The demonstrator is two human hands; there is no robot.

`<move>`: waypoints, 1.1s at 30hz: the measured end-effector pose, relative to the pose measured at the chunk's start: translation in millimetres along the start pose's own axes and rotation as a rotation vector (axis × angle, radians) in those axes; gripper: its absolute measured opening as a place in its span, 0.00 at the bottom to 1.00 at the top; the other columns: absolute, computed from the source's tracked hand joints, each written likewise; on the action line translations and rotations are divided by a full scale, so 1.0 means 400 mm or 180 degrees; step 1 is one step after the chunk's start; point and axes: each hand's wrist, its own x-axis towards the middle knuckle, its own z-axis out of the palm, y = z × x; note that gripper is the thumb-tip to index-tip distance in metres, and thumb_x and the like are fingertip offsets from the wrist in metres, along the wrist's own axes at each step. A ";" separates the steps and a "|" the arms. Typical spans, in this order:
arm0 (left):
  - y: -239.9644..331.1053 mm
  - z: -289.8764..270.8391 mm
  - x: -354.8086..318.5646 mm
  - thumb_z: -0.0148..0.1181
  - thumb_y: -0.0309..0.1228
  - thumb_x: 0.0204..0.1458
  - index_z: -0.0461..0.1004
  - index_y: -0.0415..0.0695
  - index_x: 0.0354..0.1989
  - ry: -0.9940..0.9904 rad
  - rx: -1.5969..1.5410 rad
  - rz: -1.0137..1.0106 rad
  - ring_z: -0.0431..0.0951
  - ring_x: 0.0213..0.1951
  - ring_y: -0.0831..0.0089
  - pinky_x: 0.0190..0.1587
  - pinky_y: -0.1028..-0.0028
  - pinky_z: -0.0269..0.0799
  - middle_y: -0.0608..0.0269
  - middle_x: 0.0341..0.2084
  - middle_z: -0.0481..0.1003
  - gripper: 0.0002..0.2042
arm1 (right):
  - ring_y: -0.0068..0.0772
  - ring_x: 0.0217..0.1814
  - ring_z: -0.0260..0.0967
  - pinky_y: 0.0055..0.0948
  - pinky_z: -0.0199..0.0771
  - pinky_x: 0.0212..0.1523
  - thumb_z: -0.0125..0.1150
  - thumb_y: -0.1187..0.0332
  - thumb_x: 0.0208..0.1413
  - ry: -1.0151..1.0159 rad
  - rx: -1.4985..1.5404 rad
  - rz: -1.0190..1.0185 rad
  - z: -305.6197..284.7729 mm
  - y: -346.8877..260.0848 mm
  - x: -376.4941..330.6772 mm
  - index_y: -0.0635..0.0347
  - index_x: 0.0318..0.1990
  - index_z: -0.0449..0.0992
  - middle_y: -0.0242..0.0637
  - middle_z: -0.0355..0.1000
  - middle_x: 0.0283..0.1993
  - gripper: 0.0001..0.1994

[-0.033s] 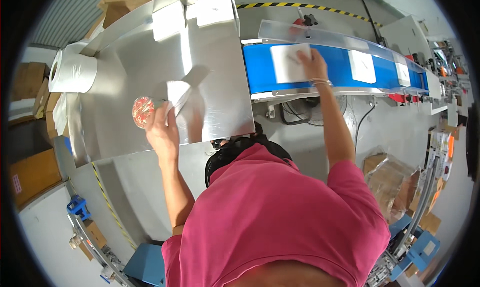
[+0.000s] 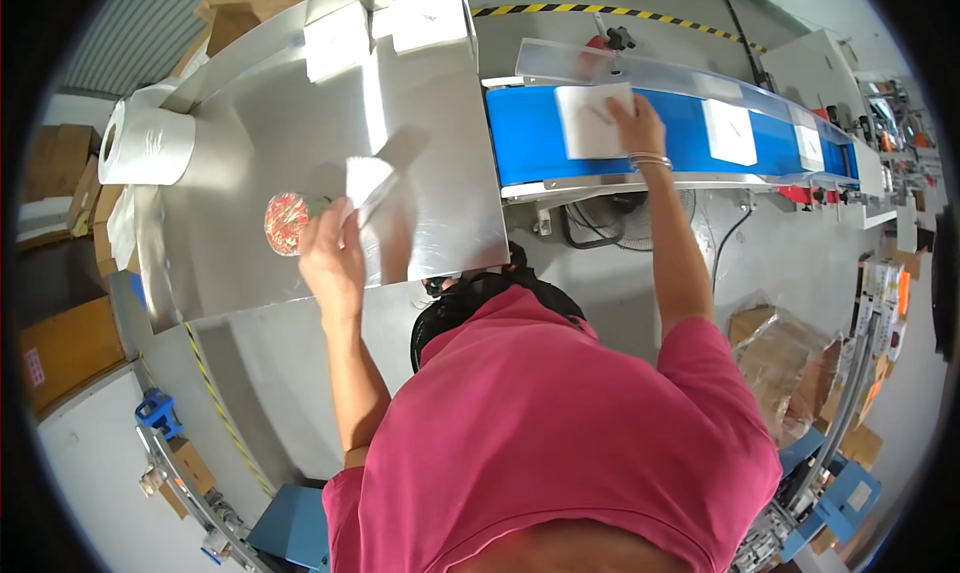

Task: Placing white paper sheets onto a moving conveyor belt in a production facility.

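Observation:
On the left, my left hand [image 2: 335, 263] pinches a white folded sheet or packet [image 2: 368, 181] above the shiny metal table [image 2: 250, 143]. Beside those fingers lies a round clear-wrapped bundle with red and white pieces [image 2: 287, 223]. To the right, my right hand [image 2: 637, 128] is closed at the right edge of a flat white square packet [image 2: 592, 133] over the blue conveyor belt [image 2: 525, 138]. Its fingertips lie on the packet's top; whatever is underneath is hidden. Farther along the belt sit another white packet [image 2: 730, 133] and a smaller-looking one [image 2: 808, 147].
Two white packets [image 2: 338, 41] lie at the table's far edge. A large white roll [image 2: 148, 145] stands at its left. A clear guard [image 2: 660, 71] runs along the belt's far side. Below the belt is a fan [image 2: 640, 218]; cartons [image 2: 775, 348] are at right.
My right hand and the square packet have shifted slightly right, as have the packets farther down the belt. My left hand has moved a little right with its white piece.

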 end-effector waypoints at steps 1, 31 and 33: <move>0.024 0.014 0.004 0.63 0.22 0.46 0.77 0.43 0.38 -0.0070 -0.0061 0.0254 0.77 0.34 0.54 0.37 0.63 0.73 0.54 0.30 0.77 0.10 | 0.46 0.41 0.73 0.36 0.72 0.42 0.66 0.50 0.48 0.0684 -0.0768 -0.0466 -0.021 0.062 0.028 0.62 0.47 0.72 0.48 0.75 0.40 0.27; 0.341 0.259 0.188 0.61 0.25 0.51 0.77 0.36 0.42 -0.2949 -0.2507 -0.0348 0.78 0.32 0.74 0.36 0.76 0.72 0.59 0.31 0.80 0.11 | 0.26 0.55 0.65 0.27 0.65 0.56 0.61 0.62 0.56 -0.2959 0.3604 0.0586 -0.004 -0.072 -0.169 0.64 0.60 0.61 0.37 0.68 0.52 0.28; 0.359 0.283 0.202 0.60 0.23 0.53 0.75 0.36 0.45 -0.3233 -0.2860 -0.0581 0.75 0.35 0.81 0.40 0.79 0.69 0.66 0.35 0.78 0.12 | 0.26 0.55 0.65 0.27 0.65 0.55 0.60 0.62 0.57 -0.2817 0.3759 0.0574 -0.031 -0.052 -0.167 0.64 0.59 0.62 0.37 0.69 0.52 0.26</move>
